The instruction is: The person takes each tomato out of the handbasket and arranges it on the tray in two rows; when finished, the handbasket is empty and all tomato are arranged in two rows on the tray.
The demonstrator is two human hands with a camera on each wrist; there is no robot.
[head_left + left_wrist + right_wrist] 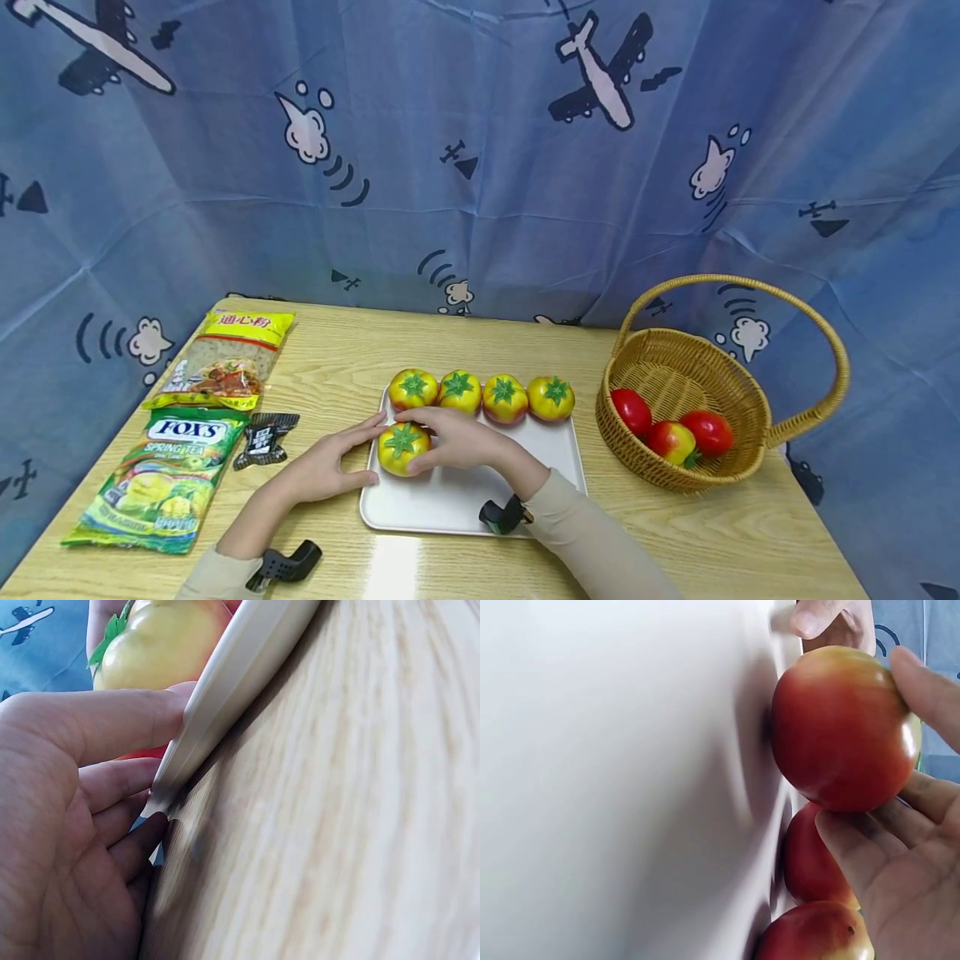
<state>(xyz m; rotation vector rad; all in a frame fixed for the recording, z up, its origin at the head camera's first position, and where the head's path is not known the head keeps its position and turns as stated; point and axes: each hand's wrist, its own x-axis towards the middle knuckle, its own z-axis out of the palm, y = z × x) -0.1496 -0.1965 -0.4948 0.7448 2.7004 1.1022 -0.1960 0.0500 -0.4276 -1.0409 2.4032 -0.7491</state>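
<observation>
My right hand [461,437] holds a yellow-and-red tomato [401,452] with a green star-shaped calyx, over the left part of a white tray [543,467]. In the right wrist view its thumb and fingers span the tomato [844,731], close to the tray surface. My left hand [333,462] is at the tray's left edge, fingers loosely bent. The left wrist view shows its thumb and fingertips touching the tray rim [217,705]. Several similar tomatoes [505,400] form a row along the tray's far edge.
A wicker basket [611,433] with a tall handle stands at right, holding red and yellow-red fruit [708,432]. On the left lie a yellow pasta bag [232,358], a green Fox's candy bag [157,479] and a small black packet [266,439]. A blue patterned curtain [480,208] hangs behind the table.
</observation>
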